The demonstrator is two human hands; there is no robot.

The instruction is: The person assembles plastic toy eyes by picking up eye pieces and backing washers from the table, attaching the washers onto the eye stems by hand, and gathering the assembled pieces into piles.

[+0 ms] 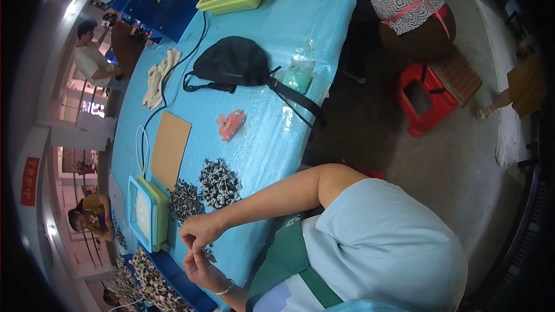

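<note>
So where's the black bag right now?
In the head view, the black bag lies upper middle on the blue table, between the crumpled cloth to its left and a green packet to its right.

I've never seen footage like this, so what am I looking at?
No robot here: this is a person working bare-handed, seen by a wide fisheye camera on their head, so edges bend. The right hand is close to the left hand, which has a bracelet at its wrist. I can't tell whether they hold anything. On the blue table nearby lie piles of small dark-and-pale parts; farther along are a brown board, a pink clip and a black bag.
</note>
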